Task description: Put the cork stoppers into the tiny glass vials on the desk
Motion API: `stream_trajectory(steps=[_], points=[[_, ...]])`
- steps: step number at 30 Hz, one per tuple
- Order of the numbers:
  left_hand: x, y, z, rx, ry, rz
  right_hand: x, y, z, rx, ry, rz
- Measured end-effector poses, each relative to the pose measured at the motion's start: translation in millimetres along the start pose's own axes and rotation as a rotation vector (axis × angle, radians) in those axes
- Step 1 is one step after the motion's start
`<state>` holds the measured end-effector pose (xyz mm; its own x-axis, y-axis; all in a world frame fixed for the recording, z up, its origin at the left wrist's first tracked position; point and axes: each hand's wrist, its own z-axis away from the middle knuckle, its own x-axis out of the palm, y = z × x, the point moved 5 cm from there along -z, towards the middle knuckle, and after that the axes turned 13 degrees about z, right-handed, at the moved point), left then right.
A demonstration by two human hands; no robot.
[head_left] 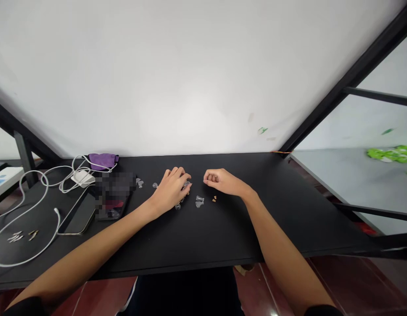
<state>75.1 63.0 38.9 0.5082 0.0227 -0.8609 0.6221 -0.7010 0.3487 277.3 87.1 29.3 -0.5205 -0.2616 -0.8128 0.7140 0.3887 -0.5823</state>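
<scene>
My left hand (172, 186) rests over a cluster of small clear pieces (187, 185), its fingers bent and apart. Part of that cluster is hidden beneath the palm, and a rounded clear piece (177, 206) shows below it. My right hand (223, 181) is closed just above the black table (203, 237), thumb pressed to the curled fingers. Whatever it may hold is too small to make out. Between the hands lie a few clear flared pieces (199, 202). Tiny tan pieces (214, 199) sit just below my right hand.
More clear pieces (140, 182) lie left of my left hand. Farther left are a phone (79, 213), a partly blurred dark item (114, 193), a white cable (55, 230), a purple cloth item (102, 160) and small metallic bits (16, 237). A white wall (190, 87) backs the table.
</scene>
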Motion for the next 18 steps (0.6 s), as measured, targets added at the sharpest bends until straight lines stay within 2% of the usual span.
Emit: stream_trajectory(steps=[4, 10, 15, 18], points=[[12.0, 1, -9, -0.008, -0.078, -0.067, 8, -3, -4, -0.015, 0.014, -0.018], [22.4, 8, -17, 0.012, -0.144, -0.089, 4, -9, -3, -0.036, 0.102, -0.045], [24.5, 6, -24, 0.019, -0.081, 0.065, 3, -15, -3, -0.051, 0.147, -0.082], [18.8, 5, -24, 0.005, -0.021, 0.170, 0, -17, -3, -0.045, 0.186, -0.087]])
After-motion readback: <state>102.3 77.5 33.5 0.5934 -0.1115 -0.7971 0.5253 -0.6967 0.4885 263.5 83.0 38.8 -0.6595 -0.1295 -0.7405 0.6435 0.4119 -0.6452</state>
